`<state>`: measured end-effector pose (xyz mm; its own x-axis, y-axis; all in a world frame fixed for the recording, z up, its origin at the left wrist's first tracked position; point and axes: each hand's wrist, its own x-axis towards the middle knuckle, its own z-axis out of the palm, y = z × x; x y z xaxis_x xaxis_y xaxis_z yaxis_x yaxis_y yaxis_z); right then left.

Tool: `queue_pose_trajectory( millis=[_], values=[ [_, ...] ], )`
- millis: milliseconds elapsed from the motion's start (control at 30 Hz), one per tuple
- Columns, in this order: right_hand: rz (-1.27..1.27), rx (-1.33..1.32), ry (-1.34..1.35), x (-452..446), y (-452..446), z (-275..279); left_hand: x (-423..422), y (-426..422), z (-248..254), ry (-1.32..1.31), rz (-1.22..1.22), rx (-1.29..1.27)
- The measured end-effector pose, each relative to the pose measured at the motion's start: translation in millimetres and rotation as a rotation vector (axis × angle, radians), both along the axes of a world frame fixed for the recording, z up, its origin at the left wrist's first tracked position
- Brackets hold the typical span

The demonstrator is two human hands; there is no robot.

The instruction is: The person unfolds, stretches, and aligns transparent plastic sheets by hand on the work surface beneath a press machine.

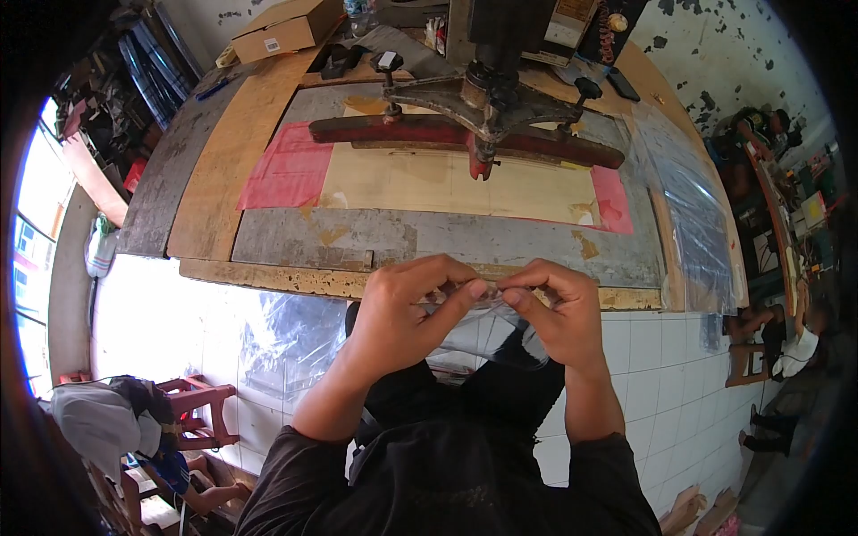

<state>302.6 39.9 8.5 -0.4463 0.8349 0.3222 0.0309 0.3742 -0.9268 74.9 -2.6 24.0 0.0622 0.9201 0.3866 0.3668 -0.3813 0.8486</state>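
My left hand [413, 308] and my right hand [556, 308] meet in front of the bench edge, above my lap. Both pinch a clear plastic sheet [483, 332] between thumb and fingers, the fingertips almost touching. The sheet hangs down in a curve from the pinch over my dark trousers. Beyond my hands, a press with a long red bar [402, 129] stands over a yellowish sheet [393, 183] that has pink pieces at both ends. My hands are apart from the press.
Clear plastic sheets [688, 210] lie along the bench's right side. A cardboard box [284, 31] and a phone [622, 83] rest at the back. More clear plastic [290, 339] is low at the left, near a red stool [204, 413]. Other people sit at both sides.
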Motion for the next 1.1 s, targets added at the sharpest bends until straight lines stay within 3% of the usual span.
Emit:
queue_pose_trajectory(
  millis=[167,233,333,400,533,633,700,767,900,1000,1067,1100],
  values=[
    [-0.081,-0.027,-0.006,1.9,0.5,-0.8,-6.2,1.5,-0.3,0.009,-0.055,-0.005],
    [-0.139,-0.042,0.001,8.5,3.8,-1.5,-13.6,-3.6,11.6,0.198,-0.011,-0.113],
    [-0.325,-0.058,0.212,38.0,20.8,-3.2,-48.3,-9.7,13.4,0.380,-0.014,-0.209],
    [-0.495,0.002,0.246,58.8,32.5,-2.5,-65.6,-8.6,12.1,0.343,0.003,-0.236],
    [-0.505,-0.070,0.343,67.5,46.5,-9.5,-75.7,8.3,3.7,0.118,-0.001,-0.152],
    [-0.497,-0.106,0.224,70.8,58.5,-23.9,-70.8,31.7,-23.2,-0.163,0.007,-0.184],
    [-0.527,-0.111,0.025,77.6,69.0,-44.0,-67.8,40.5,-36.9,-0.202,0.044,-0.220],
    [-0.502,-0.097,-0.012,81.6,70.1,-56.1,-63.9,47.7,-52.5,-0.282,0.099,-0.276],
    [-0.450,-0.161,0.035,80.7,67.1,-60.5,-68.2,47.7,-61.3,-0.179,0.131,-0.341],
    [-0.469,-0.163,0.031,76.5,67.4,-60.4,-63.1,48.6,-53.1,-0.341,0.092,-0.356],
    [-0.479,-0.168,0.046,70.0,66.2,-56.5,-62.5,50.3,-54.5,-0.076,0.198,-0.298],
    [-0.503,-0.096,-0.015,65.3,64.7,-51.7,-60.9,50.6,-53.8,-0.076,0.196,-0.305]
  ],
)
